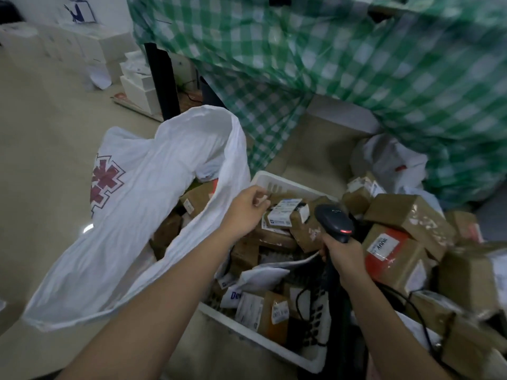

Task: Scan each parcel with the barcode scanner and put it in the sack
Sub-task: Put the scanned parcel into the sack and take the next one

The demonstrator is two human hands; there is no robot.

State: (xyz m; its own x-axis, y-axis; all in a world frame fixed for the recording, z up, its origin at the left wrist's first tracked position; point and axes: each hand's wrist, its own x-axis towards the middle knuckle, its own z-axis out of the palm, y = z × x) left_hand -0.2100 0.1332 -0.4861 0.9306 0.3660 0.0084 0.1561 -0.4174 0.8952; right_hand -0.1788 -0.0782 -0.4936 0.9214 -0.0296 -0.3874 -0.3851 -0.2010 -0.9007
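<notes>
Head view, left to right: a white sack (pixel 153 193) with a red emblem on its side lies slumped on the floor at about nine o'clock, its mouth gaping toward the middle of the scene, with brown parcels visible inside the opening. The left hand (pixel 245 208) hovers at the sack's near rim, at the centre of the view; its fingers (pixel 259 200) are loosely curled and I cannot tell whether they pinch anything. Just beyond the hand, a white plastic crate (pixel 274 344) runs from the centre down to six o'clock, packed with brown boxes and white mailers; one labelled parcel (pixel 286 215) sits on top beside the left hand. At about four o'clock, the right hand (pixel 343 253) wraps its fingers firmly around the handle of a black barcode scanner (pixel 333 222), whose head points toward the crate's parcels and shows a small red light. Farther right, more brown boxes (pixel 408 218) are heaped at three o'clock. A green checked cloth (pixel 356 64) hangs across twelve to two o'clock.
</notes>
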